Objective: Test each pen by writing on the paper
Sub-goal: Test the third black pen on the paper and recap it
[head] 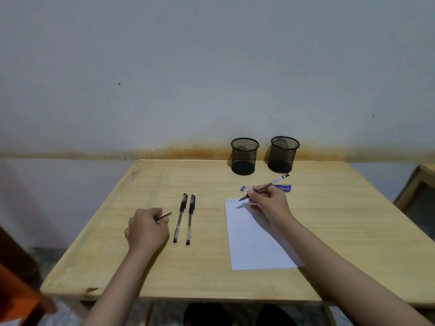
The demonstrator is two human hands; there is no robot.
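Note:
A white sheet of paper (254, 238) lies on the wooden table (341, 231), with a little writing near its top left corner. My right hand (270, 203) grips a clear pen (277, 181) in writing pose, its tip touching the paper's top edge. My left hand (147, 228) rests closed on the table, holding a pen cap (164, 217) whose clip sticks out toward the right. Two capped black pens (184, 218) lie side by side between my hands. Blue pens (286, 187) lie behind my right hand, partly hidden by it.
Two black mesh pen cups (244, 156) (283, 154) stand at the table's far edge against the wall. Part of another piece of furniture (416, 196) shows at the right, and an orange-brown object (16, 290) at the lower left.

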